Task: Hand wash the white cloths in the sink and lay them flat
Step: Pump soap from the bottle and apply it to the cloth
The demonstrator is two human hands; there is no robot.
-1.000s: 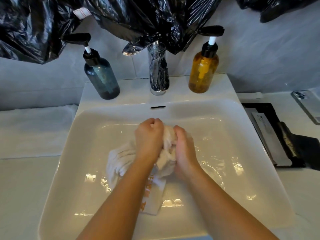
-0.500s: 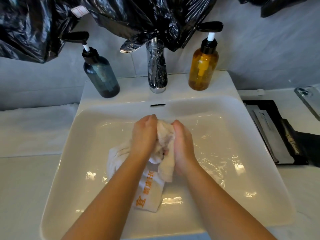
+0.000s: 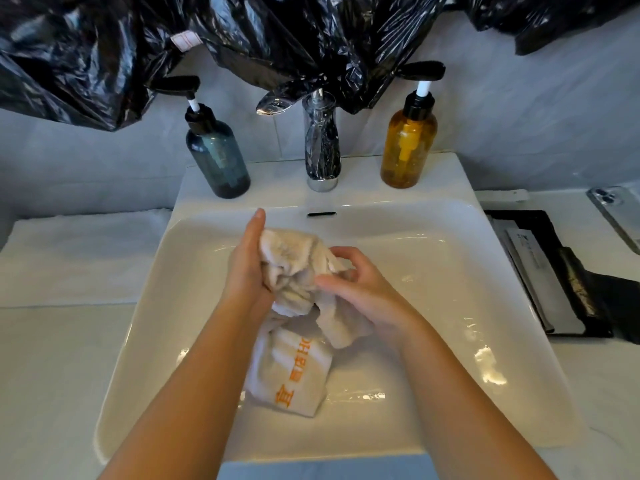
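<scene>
A wet white cloth [image 3: 294, 268] is bunched between my hands over the white sink [image 3: 436, 306]. Its lower end carries orange lettering and lies on the basin floor. My left hand [image 3: 247, 268] presses its palm against the left side of the bunch, fingers straight and pointing toward the faucet. On the right side my right hand [image 3: 356, 285] grips the cloth with curled fingers, the thumb on top of the fabric. A fold hangs down below my right palm. The basin is wet and shiny.
A chrome faucet [image 3: 322, 143] stands behind the basin between a blue-grey pump bottle [image 3: 216, 157] and an amber pump bottle [image 3: 408, 147]. Black plastic bags [image 3: 242, 36] hang above. A white towel [image 3: 79, 258] lies flat on the left counter. A black tray [image 3: 554, 271] and a phone [image 3: 620, 216] are on the right.
My hands were squeezed together round the cloth. They have since drawn apart and lifted the bunch, my left hand's fingers have straightened, and more of the lettered end shows.
</scene>
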